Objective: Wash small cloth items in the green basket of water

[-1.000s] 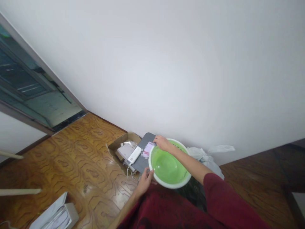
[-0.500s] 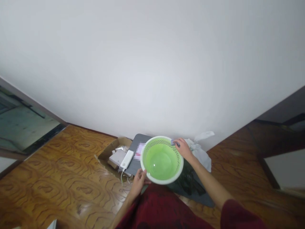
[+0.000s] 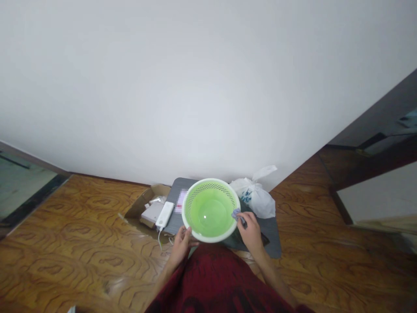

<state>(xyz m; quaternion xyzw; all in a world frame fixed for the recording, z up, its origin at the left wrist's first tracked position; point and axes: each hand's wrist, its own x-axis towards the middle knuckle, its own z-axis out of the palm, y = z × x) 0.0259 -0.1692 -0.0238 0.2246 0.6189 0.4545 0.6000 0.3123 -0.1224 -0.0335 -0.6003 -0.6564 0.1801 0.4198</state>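
A round green basket point(image 3: 210, 213) with a white rim and a band of mesh holes is held over a small grey table point(image 3: 273, 234). My left hand point(image 3: 181, 244) grips its rim at the lower left, thumb on top and fingers underneath. At the right side of the rim, my right hand point(image 3: 250, 229) pinches a small crumpled purple-grey cloth point(image 3: 236, 213) against the edge. The basket's inside shows only its glossy green bottom.
Left of the basket lie a white power strip point(image 3: 165, 214) with a cable and a blurred-out pinkish item point(image 3: 180, 201). An open cardboard box point(image 3: 137, 209) stands on the wooden floor. A knotted white plastic bag point(image 3: 257, 198) sits at the right, against the wall point(image 3: 202, 95).
My right hand and the cloth have moved down along the rim, from its upper right to its right side. My left hand keeps its grip. The whole view has shifted a little.
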